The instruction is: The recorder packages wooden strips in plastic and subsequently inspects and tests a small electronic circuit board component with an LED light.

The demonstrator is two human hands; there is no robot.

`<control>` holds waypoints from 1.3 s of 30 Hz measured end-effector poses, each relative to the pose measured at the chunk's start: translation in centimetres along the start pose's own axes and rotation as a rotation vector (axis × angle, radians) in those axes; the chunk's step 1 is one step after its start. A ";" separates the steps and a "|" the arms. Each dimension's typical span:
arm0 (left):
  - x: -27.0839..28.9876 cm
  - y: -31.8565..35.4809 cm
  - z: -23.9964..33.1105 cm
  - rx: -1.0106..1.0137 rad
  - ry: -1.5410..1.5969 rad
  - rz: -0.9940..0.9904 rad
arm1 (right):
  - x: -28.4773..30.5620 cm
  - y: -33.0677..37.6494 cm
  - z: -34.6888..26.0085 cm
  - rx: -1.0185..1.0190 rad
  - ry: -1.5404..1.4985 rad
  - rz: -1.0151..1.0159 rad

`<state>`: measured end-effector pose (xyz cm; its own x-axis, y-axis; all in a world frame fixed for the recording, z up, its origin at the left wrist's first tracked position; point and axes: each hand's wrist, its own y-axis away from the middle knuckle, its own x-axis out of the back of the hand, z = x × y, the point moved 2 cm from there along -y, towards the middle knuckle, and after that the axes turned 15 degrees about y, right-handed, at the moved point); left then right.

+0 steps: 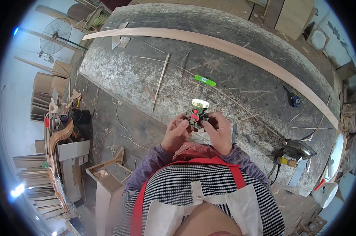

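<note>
Close in front of my body, both hands are closed around a small dark gadget with red parts [194, 117]. Its exact kind cannot be made out. A round pale disc with a yellowish rim [200, 103] stands up at its far end. My left hand [176, 132] grips the near left side, the thumb against it. From the right, my right hand [217, 131] holds it with thumb and fingers. The fingers partly hide its lower part. Beyond the hands, a bright green flat box [205, 80] lies on the stained worktable [122, 78].
A long thin wooden strip [209, 40] curves across the table's far side. At the right are a tape measure [295, 99], an iron [300, 148], a yellow roll [286, 161] and a metal blade [298, 173]. Thin offcuts lie scattered. Leftward stand a wooden frame [109, 167] and a fan [55, 36].
</note>
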<state>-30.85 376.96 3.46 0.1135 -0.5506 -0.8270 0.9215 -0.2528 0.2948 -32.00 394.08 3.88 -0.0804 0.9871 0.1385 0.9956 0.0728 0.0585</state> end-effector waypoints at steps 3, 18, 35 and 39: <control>0.3 0.0 0.1 0.021 0.010 -0.012 | -0.3 0.1 0.0 0.004 -0.015 -0.010; 2.4 -0.2 -1.2 0.246 0.612 -0.041 | -0.7 -1.0 1.9 -0.126 -0.177 -0.071; 1.7 -0.6 -1.6 0.293 0.589 -0.046 | -1.6 -2.1 2.1 -0.127 -0.560 -0.316; 1.2 -0.5 -1.6 0.294 0.597 0.048 | -1.6 -2.3 2.7 -0.118 -0.563 -0.296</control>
<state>-30.57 377.72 1.58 0.4156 -0.0532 -0.9080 0.7803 -0.4920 0.3860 -34.02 392.69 0.83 -0.2815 0.8539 -0.4377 0.9208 0.3687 0.1271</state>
